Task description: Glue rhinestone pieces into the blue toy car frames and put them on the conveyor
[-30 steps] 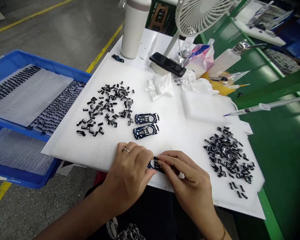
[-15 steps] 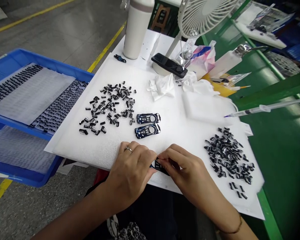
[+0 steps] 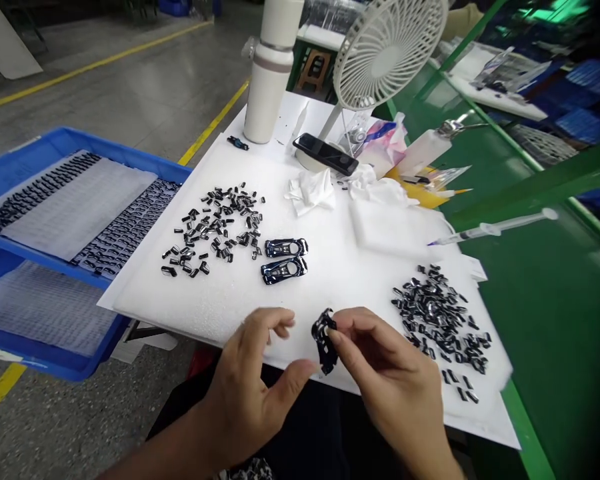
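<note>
Between thumb and fingers my right hand (image 3: 387,367) pinches a glossy black toy car body (image 3: 325,341), tilted up above the table's near edge. My left hand (image 3: 255,380) is open beside it, thumb and fingers apart, with the thumb tip close to the car body's lower end; whether they touch I cannot tell. Two more dark toy car bodies (image 3: 284,270) lie side by side on the white foam sheet (image 3: 220,300), beyond my hands. Small shiny black parts (image 3: 220,223) are scattered to the left, and a denser pile of black parts (image 3: 435,307) lies to the right.
Blue trays (image 3: 45,250) with rows of dark parts stand at the left. Along the back are a white bottle (image 3: 267,87), a fan (image 3: 387,60), a phone (image 3: 325,155) and crumpled white tissue (image 3: 313,191). A syringe (image 3: 495,228) juts in at the right, by a green frame (image 3: 530,293).
My left hand has let go of the car body and opened, moving left. My right hand has lifted and turned the body upright. The whole view has shifted slightly.
</note>
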`<state>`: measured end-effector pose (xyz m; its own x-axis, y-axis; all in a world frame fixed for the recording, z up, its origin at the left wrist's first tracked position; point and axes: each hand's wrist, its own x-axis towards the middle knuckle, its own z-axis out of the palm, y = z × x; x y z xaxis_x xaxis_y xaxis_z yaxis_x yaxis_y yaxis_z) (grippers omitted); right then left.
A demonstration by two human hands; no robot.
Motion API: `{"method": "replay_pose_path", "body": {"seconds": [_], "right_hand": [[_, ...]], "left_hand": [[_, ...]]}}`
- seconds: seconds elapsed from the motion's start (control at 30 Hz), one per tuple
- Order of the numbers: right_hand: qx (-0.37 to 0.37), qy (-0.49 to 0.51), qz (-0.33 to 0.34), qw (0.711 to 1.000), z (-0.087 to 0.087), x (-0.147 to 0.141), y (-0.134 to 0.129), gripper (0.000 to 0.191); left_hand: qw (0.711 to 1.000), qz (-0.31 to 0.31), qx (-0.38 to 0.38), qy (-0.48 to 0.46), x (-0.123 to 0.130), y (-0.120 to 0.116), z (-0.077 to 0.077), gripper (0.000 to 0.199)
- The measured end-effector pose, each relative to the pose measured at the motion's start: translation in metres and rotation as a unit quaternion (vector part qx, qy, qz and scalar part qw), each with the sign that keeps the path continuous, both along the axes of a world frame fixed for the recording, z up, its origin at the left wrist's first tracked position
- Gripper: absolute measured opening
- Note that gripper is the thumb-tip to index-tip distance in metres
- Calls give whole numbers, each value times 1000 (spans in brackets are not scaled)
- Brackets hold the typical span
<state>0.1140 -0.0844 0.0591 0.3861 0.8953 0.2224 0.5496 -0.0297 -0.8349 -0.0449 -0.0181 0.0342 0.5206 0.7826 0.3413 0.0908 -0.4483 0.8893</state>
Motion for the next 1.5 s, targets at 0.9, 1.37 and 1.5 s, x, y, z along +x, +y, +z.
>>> {"method": "replay_pose_path", "body": {"seconds": [0.9, 1.37, 1.5], "right_hand": [[147, 25, 57, 987, -7, -13, -34, 35], [268, -64, 52, 960, -3, -21, -43, 46], [279, -183, 12, 943, 4, -28, -47, 28]], "left_hand": [[961, 11, 277, 22, 9, -23, 13, 35], [924, -65, 375, -29, -2, -21, 8, 28], [916, -59, 395, -27, -6, -24, 2, 17]]}}
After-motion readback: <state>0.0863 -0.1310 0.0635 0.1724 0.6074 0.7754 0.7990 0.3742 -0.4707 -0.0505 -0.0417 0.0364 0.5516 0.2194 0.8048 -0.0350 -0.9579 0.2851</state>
